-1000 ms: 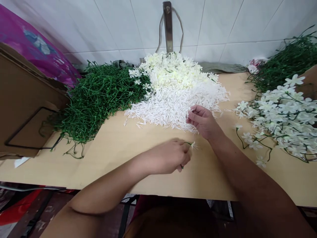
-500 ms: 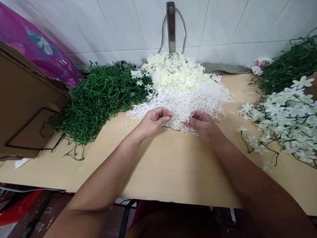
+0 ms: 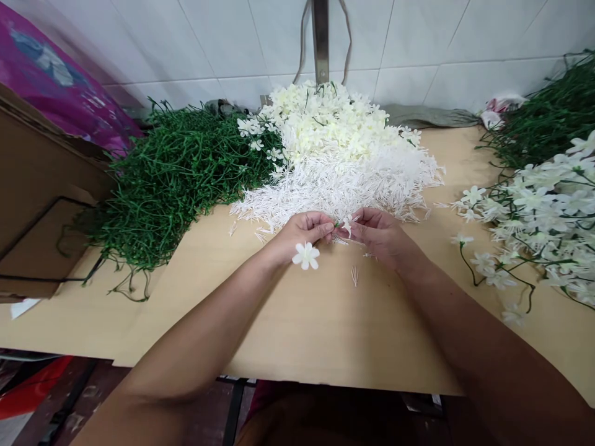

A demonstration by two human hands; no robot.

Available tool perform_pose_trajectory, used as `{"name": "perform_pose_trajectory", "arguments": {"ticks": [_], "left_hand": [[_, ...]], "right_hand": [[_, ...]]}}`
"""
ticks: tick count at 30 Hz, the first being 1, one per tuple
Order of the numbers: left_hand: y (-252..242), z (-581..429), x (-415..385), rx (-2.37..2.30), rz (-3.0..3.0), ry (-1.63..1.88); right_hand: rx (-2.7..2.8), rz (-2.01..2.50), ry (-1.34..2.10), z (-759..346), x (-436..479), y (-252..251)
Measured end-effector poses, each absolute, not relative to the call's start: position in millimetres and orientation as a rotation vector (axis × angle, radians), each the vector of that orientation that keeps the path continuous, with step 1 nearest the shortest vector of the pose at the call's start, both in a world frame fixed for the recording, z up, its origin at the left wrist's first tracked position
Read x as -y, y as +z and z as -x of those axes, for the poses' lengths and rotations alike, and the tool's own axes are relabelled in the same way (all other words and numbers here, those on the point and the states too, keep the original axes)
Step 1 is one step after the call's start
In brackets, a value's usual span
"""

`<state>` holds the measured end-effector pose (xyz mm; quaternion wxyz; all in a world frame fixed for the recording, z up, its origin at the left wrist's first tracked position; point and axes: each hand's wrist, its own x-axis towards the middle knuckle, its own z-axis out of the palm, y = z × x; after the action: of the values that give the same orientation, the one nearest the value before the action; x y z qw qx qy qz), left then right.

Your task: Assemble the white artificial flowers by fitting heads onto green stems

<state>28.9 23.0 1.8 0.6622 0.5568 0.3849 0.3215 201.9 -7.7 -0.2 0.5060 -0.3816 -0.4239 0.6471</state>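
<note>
My left hand point(image 3: 301, 236) pinches a thin green artificial flower stem point(image 3: 336, 225) between thumb and fingers. Below that hand a white artificial flower point(image 3: 305, 255) shows, apparently on the same stem. Close beside it, my right hand point(image 3: 382, 236) is closed on a small white flower piece point(image 3: 347, 225), which meets or nearly meets the stem's tip. Just behind both hands lies a heap of thin white stamens point(image 3: 339, 189), with a few loose stamens point(image 3: 354, 276) in front. Cream-white blossoms point(image 3: 330, 121) are piled behind the stamens.
Green stems point(image 3: 186, 167) form a big tangle on the left, beside a cardboard box point(image 3: 41, 204). Stemmed white flowers point(image 3: 548, 217) spread over the right side, with more green stems point(image 3: 539, 127) behind. A tan board point(image 3: 297, 334) covers the table up to the tiled wall point(image 3: 223, 43).
My hands have drawn closer together, the left moving right. A white flower now shows under my left hand, and the flower piece in my right hand is against or near the stem.
</note>
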Motion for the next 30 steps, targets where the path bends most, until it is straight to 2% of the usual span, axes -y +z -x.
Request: {"name": "perform_pose_trajectory", "arguments": {"ticks": [11,19,30], "left_hand": [[0.6,-31.5,-20.0,-0.796,-1.273,0.744],[1.8,-32.3,-19.9,-0.814,-1.269,0.741],[-1.7,-35.7,-19.2,-0.836,-1.267,0.794]], "right_hand": [[1.093,0.968,1.503,-201.5,9.3,1.9],[1.293,1.029,1.220,-194.0,16.3,1.4],[1.311,1.105,1.284,-195.8,11.1,-6.2]]}}
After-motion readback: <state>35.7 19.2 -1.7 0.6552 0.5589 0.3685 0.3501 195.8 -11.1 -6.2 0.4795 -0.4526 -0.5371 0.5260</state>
